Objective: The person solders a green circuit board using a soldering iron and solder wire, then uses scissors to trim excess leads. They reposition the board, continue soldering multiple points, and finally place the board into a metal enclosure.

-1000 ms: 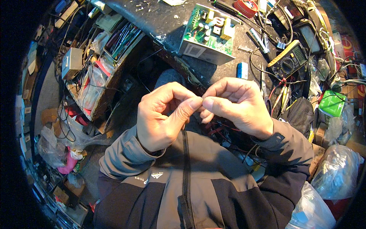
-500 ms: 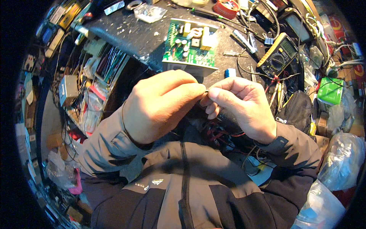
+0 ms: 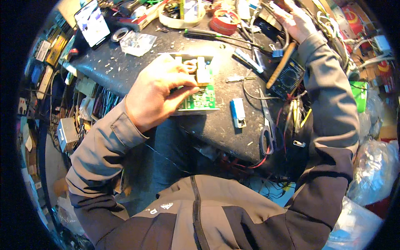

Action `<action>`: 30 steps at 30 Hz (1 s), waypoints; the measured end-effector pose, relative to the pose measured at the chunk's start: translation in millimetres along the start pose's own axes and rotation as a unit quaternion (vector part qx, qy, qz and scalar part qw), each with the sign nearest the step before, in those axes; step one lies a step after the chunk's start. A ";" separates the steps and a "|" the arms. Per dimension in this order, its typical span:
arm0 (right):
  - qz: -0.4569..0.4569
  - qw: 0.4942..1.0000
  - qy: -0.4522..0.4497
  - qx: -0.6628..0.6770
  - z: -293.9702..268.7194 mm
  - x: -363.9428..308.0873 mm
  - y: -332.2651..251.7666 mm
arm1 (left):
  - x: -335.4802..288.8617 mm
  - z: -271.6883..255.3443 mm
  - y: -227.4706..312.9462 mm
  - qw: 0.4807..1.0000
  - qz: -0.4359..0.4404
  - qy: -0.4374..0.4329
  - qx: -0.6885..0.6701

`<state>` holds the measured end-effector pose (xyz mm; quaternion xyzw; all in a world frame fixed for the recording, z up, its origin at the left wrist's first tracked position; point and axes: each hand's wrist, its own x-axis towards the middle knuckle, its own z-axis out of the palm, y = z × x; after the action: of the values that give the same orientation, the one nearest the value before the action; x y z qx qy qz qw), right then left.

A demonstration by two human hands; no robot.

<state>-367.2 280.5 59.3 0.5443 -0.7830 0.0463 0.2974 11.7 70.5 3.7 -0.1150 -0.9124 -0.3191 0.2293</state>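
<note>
My left hand [image 3: 156,91] is over the near left part of a green circuit board [image 3: 202,102], hiding much of it. Its thumb and index finger are pinched together just above the components; whatever lies between the fingertips is too small to make out. A yellow block component [image 3: 202,73] rises from the board beside those fingertips. Far off to the right, my right hand [image 3: 299,24] is stretched out with its fingers apart, beside cables and clutter past the yellow and black multimeter [image 3: 288,77]. Nothing shows in that hand.
Right of the board lie a small blue and white box [image 3: 238,112] and scissors [image 3: 267,131]. Farther back are a red ring-shaped roll [image 3: 225,24], a long thin tool [image 3: 204,33], a clear plastic bag [image 3: 139,43] and a phone [image 3: 92,24]. Loose wires [image 3: 298,114] hang at the right edge.
My hands were together in front of the board and have parted. The left has moved over the board; the right has swung far out to the upper right. The view has shifted too.
</note>
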 end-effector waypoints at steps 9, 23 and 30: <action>0.241 0.964 0.112 0.018 61.4 41.3 107.9 | 7.6 -1.4 -12.0 0.994 0.024 -0.094 0.051; 0.287 0.727 0.263 0.566 -70.1 -3.0 42.3 | 10.5 -4.7 -18.8 0.995 0.034 -0.097 0.017; 0.245 0.621 0.054 0.742 -151.2 -87.5 -94.5 | 14.6 -7.6 -7.4 0.997 0.049 -0.051 -0.005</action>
<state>-201.1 374.5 114.2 0.3642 -0.5696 0.7124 -0.1884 -1.0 60.9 12.2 -0.1769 -0.9143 -0.3060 0.1976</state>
